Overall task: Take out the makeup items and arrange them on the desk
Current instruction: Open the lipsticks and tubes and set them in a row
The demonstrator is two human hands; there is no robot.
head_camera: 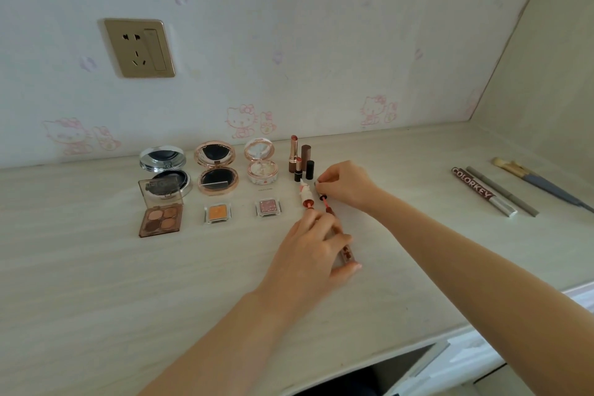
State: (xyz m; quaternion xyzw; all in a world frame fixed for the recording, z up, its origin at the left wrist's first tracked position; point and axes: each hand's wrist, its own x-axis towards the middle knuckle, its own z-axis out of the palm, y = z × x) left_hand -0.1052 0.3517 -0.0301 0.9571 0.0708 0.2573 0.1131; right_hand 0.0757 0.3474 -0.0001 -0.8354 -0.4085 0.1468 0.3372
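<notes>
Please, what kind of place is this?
Probably a bedroom or a dressing corner at home: cartoon-cat wallpaper, a wall socket, and a pale wooden desk with open compacts and lipsticks laid out.

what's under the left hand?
Under the left hand lies a lip gloss tube on the desk; its lower end with dark red print shows past the fingers. An applicator wand emerges above the hand. The tube's middle is covered.

Three open compacts [218, 167], three eyeshadow pans [217, 213], upright lipsticks [301, 158] and lying lip glosses [306, 194] sit in rows on the table [96, 283].
</notes>
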